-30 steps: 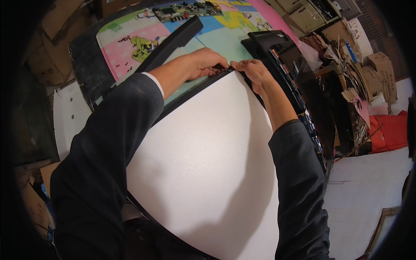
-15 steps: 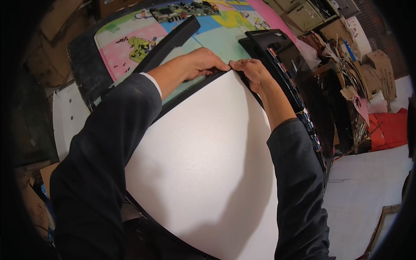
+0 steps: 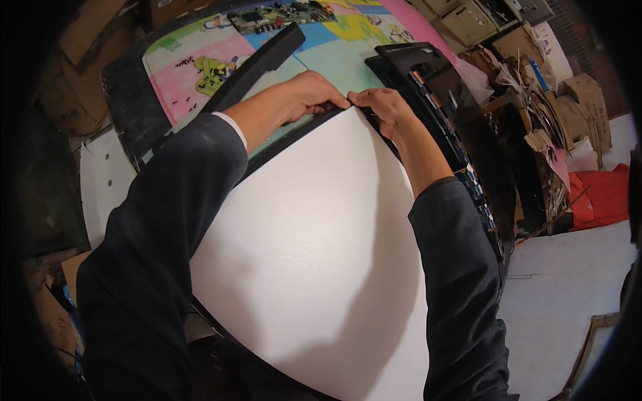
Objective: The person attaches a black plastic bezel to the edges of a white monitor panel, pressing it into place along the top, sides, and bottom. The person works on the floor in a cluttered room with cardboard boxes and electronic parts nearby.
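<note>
A large white sheet [image 3: 307, 234] lies in front of me, bordered by a thin black frame [image 3: 286, 148]. Its far corner points away from me, and both hands meet there. My left hand [image 3: 309, 95] is closed, thumb and fingers pinching the frame just left of that corner. From the other side my right hand [image 3: 382, 107] grips the same frame, its thumb almost touching the left fingertips. The undersides of the fingers are hidden. Beyond the left forearm, a long black strip [image 3: 257, 70] lies slanting across the patterned mat [image 3: 170, 77].
A green circuit board [image 3: 281, 19] lies at the mat's far edge. Black panel parts [image 3: 401, 67] with a row of small coloured pieces stand right of my right arm. Farther right are piled cardboard [image 3: 582, 100], loose strips and a red bag [image 3: 598, 199].
The view has shifted very slightly. Both hands stay at the frame's far corner, with their pinch nearly the same.
</note>
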### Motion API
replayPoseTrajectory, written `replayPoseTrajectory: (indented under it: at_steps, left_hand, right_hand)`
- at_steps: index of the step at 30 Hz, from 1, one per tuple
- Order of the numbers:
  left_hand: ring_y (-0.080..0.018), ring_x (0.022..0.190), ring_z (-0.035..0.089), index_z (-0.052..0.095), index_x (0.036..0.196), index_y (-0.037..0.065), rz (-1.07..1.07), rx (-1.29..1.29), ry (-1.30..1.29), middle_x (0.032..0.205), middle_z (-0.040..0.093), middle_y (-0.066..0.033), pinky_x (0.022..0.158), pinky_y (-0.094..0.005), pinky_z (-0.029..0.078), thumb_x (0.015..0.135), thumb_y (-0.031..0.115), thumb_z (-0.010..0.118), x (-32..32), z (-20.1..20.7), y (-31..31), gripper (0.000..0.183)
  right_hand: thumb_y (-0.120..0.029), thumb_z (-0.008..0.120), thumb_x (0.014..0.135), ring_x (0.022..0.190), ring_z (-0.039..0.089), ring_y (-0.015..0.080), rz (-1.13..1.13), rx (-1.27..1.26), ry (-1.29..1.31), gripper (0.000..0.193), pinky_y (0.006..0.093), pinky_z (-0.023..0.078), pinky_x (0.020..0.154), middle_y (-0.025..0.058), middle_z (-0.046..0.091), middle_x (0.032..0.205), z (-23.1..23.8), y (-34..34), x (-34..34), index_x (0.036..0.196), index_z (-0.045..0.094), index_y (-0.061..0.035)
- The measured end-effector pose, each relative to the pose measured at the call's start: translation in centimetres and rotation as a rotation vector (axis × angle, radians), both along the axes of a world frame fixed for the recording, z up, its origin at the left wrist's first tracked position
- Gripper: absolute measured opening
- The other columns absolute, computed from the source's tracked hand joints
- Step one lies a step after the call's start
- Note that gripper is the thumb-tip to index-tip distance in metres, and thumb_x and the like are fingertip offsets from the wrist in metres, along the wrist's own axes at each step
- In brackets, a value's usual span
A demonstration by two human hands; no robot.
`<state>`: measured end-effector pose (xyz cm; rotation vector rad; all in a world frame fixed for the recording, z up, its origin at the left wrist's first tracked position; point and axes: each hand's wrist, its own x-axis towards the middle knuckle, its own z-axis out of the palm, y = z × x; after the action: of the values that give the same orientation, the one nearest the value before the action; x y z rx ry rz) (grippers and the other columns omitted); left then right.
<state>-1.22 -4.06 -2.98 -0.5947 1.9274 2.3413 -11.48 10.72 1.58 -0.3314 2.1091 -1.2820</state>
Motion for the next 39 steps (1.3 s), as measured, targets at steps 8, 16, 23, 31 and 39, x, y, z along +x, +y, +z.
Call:
replayPoseTrajectory:
  at_steps: [8, 16, 23, 31, 39]
  left_hand:
    - [-0.0071, 0.067, 0.056, 0.074, 0.089, 0.007, 0.021, 0.012, 0.005, 0.078, 0.066, 0.0012, 0.061, -0.0211, 0.044, 0.08, 0.012, 0.079, -0.3, -0.6, -0.1, 0.011]
    - [-0.0071, 0.068, 0.057, 0.075, 0.095, 0.003, -0.002, 0.013, -0.002, 0.081, 0.068, 0.0001, 0.061, -0.0212, 0.045, 0.081, 0.01, 0.078, -0.4, -0.6, -0.1, 0.016]
    - [-0.0083, 0.066, 0.06, 0.072, 0.094, 0.001, -0.021, 0.025, 0.039, 0.081, 0.068, -0.0032, 0.056, -0.0199, 0.046, 0.083, 0.008, 0.075, -0.6, -1.2, -0.4, 0.014]
    - [-0.0126, 0.067, 0.065, 0.068, 0.089, -0.002, -0.044, 0.187, 0.07, 0.08, 0.068, -0.0081, 0.063, -0.0234, 0.057, 0.083, 0.009, 0.071, -0.8, -1.1, -0.4, 0.012]
    - [-0.0137, 0.06, 0.062, 0.068, 0.089, 0.003, 0.022, 0.019, -0.023, 0.078, 0.067, -0.0076, 0.053, -0.0264, 0.053, 0.086, 0.02, 0.076, -1.4, 0.7, 0.8, 0.02]
  right_hand:
    - [-0.017, 0.066, 0.096, 0.081, 0.067, 0.0198, 0.061, -0.018, -0.201, 0.021, 0.0324, 0.057, 0.071, 0.0108, 0.068, 0.095, -0.4, 1.4, -2.2, 0.102, 0.066, 0.0034]
    - [-0.016, 0.071, 0.092, 0.066, 0.067, 0.0172, 0.06, -0.033, -0.197, 0.018, 0.0306, 0.053, 0.053, 0.0101, 0.069, 0.085, -1.3, 1.3, -2.7, 0.096, 0.068, 0.0016]
    - [-0.013, 0.072, 0.091, 0.07, 0.068, 0.0215, -0.015, 0.03, -0.064, 0.019, 0.0363, 0.058, 0.06, 0.0112, 0.07, 0.087, -1.0, 1.0, -1.9, 0.099, 0.068, 0.0038]
    - [-0.021, 0.062, 0.099, 0.08, 0.068, 0.0219, 0.003, -0.112, -0.299, 0.027, 0.035, 0.058, 0.07, 0.0129, 0.069, 0.096, 0.0, 2.7, -2.2, 0.107, 0.065, 0.0044]
    - [-0.016, 0.066, 0.096, 0.071, 0.065, 0.0166, -0.015, -0.075, -0.125, 0.019, 0.0303, 0.054, 0.057, 0.0106, 0.069, 0.094, 0.1, 4.2, -0.9, 0.102, 0.069, 0.0018]
